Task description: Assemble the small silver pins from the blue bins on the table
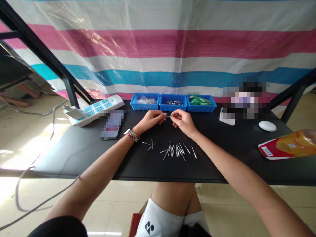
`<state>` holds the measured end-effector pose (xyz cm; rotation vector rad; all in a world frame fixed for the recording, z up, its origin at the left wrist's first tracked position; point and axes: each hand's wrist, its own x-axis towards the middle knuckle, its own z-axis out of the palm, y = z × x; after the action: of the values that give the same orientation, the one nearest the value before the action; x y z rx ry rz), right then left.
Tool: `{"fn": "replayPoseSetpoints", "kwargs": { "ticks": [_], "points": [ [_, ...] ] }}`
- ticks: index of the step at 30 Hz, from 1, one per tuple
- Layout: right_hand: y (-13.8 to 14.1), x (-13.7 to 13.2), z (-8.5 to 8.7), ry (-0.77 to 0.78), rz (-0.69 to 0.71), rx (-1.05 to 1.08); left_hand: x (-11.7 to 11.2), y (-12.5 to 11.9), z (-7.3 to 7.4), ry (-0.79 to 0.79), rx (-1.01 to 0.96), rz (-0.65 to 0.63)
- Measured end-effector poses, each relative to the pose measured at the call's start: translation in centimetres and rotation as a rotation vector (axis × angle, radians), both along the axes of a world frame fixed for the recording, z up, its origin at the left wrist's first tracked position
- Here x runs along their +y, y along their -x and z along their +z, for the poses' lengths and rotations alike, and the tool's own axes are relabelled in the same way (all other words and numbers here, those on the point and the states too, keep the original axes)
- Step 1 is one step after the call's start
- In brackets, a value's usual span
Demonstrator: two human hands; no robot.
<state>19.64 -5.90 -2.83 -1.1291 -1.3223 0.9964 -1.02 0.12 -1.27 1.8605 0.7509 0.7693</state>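
My left hand (pixel 153 119) and my right hand (pixel 183 121) meet above the table, just in front of the blue trays. Between their pinched fingertips lies a thin metal blind rivet (pixel 168 116), one end in each hand. Nearer to me, a loose group of blind rivets (pixel 177 150) is spread on the black surface, and a smaller group of rivets (pixel 151 144) lies left of it. The middle blue tray (pixel 172 107) contains more thin metal pieces. Clear plastic fills the left blue tray (pixel 144 107); green packets sit in the right blue tray (pixel 201 108).
On the black table (pixel 74 158), a white power strip (pixel 98 108) and a phone (pixel 113 125) lie left. At right are a white flat item (pixel 227 118), a white oval object (pixel 267 126) and a yellow-red bottle (pixel 288 144). A striped sheet (pixel 158 42) hangs behind.
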Motion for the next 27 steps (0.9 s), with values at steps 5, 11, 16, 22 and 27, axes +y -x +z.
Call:
{"fn": "replayPoseSetpoints", "kwargs": {
  "ticks": [5, 11, 16, 22, 27],
  "points": [
    [0.01, 0.16, -0.2, -0.034, -0.036, -0.023, -0.08, -0.04, 0.0, 0.044, -0.074, 0.002],
    [0.07, 0.23, -0.28, -0.015, -0.034, -0.054, 0.02, -0.07, -0.15, 0.052, -0.114, -0.025],
    [0.07, -0.01, -0.02, -0.013, -0.011, 0.021, 0.17, 0.18, -0.32, 0.024, -0.049, -0.014],
    [0.14, -0.18, 0.11, -0.041, -0.017, 0.05, 0.23, 0.18, -0.32, 0.012, -0.007, -0.011],
    [0.09, -0.11, 0.09, -0.053, -0.029, 0.007, 0.01, 0.1, -0.03, 0.055, -0.019, -0.004]
  ]
}}
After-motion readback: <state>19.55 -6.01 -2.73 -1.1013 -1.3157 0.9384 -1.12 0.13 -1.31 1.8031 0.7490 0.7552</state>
